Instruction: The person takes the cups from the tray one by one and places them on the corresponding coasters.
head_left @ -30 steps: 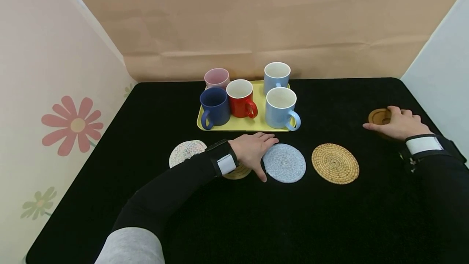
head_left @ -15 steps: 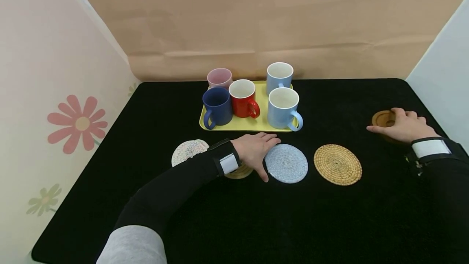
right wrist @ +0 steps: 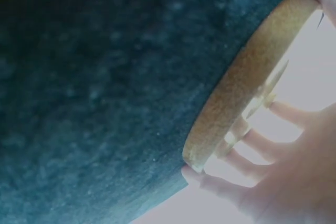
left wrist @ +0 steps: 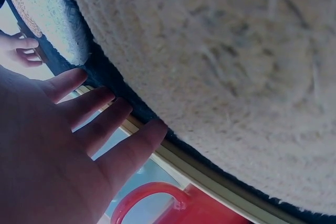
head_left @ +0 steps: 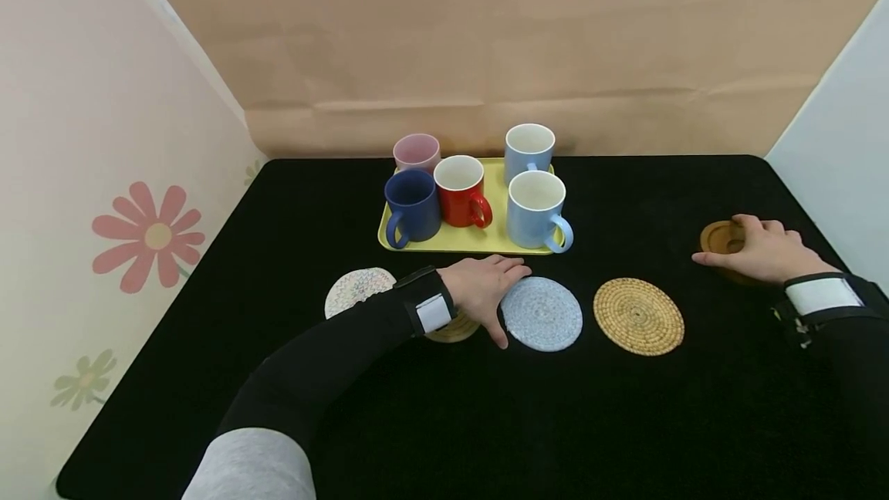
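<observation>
My left hand [head_left: 479, 292] lies with fingers straight and thumb spread at the left edge of a round light blue woven coaster [head_left: 542, 315]. Its wrist partly covers a tan woven coaster [head_left: 451, 329], which fills much of the left wrist view as a big ribbed disc [left wrist: 231, 66]. At the table's right side, my right hand [head_left: 771, 251] holds a round wooden coaster [head_left: 718, 237] by its edge, thumb and fingers on opposite sides. The right wrist view shows the wooden coaster's thick rim [right wrist: 241, 82] close against the black cloth, fingertips around it.
A yellow tray [head_left: 493, 238] at the back bears a pink mug [head_left: 418, 150], a navy mug [head_left: 411, 207], a red mug [head_left: 460, 193] and two light blue mugs [head_left: 535, 211]. A straw coaster [head_left: 639, 317] and a white speckled coaster [head_left: 356, 289] lie on the black table.
My right hand has drawn the wooden coaster slightly nearer to me and left. The left hand stays put; the head view has shifted a little.
</observation>
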A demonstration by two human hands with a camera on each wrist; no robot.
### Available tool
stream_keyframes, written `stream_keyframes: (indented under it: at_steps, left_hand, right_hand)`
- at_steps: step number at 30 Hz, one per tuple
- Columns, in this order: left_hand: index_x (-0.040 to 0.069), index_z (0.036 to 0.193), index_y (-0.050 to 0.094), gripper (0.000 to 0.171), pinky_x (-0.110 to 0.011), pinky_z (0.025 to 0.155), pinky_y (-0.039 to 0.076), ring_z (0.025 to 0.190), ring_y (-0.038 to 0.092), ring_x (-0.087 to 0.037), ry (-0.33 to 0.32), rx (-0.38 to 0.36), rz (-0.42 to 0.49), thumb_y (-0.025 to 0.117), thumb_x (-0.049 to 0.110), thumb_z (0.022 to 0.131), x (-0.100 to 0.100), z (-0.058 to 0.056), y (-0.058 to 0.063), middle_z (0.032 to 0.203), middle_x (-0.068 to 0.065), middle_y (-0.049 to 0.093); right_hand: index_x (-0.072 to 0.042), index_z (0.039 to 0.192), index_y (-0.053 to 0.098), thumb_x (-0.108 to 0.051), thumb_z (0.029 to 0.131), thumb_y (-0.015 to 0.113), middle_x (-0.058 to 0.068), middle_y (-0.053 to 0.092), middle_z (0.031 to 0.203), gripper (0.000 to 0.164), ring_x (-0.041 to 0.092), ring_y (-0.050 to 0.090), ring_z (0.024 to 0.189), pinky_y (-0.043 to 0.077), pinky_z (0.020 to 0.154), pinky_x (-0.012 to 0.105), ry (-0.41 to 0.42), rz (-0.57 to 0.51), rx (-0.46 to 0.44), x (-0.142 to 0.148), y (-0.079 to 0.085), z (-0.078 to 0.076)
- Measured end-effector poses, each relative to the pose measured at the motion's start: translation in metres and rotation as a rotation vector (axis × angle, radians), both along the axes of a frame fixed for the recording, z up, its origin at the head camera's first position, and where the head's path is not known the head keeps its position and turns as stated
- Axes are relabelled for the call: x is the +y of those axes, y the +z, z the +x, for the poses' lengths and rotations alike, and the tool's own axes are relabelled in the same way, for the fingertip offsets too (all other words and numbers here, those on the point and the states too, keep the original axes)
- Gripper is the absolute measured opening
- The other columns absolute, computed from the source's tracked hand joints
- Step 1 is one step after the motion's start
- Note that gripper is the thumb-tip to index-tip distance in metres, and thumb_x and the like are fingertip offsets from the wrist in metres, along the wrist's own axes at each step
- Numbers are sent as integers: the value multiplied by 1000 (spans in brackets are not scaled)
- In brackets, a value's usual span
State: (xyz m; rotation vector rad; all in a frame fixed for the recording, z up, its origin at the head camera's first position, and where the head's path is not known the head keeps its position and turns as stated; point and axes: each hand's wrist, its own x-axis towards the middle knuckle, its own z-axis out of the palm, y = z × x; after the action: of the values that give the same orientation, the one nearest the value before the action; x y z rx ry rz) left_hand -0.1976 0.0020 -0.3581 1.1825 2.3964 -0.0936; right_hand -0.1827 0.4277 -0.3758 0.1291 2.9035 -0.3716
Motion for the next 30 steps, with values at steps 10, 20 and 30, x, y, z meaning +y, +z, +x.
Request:
stream_keyframes:
  at_steps: [10, 20, 30]
  left_hand:
    - [18, 154, 21, 115, -36, 112, 29, 144, 19, -22, -6, -5, 4, 78, 65, 67, -1, 0, -4, 160, -5, 17]
    - [18, 155, 20, 116, -37, 112, 28, 144, 18, -22, -6, 15, -15, 77, 67, 67, 1, -1, -2, 161, -5, 16]
    - [17, 155, 19, 116, -37, 112, 27, 145, 16, -23, -9, 8, -11, 77, 66, 68, 0, -2, -3, 161, -6, 15]
  right_hand:
    - [22, 135, 18, -61, 86, 60, 52, 20, 123, 106, 67, 21, 110, 28, 85, 77, 64, 13, -10, -4, -3, 9]
    - [21, 136, 21, -58, 85, 64, 51, 19, 125, 104, 66, 21, 111, 24, 87, 78, 117, -11, 1, -8, -2, 22]
    - [16, 140, 20, -58, 84, 67, 50, 16, 131, 104, 68, 19, 112, 28, 83, 79, 146, -35, -17, -16, -2, 39]
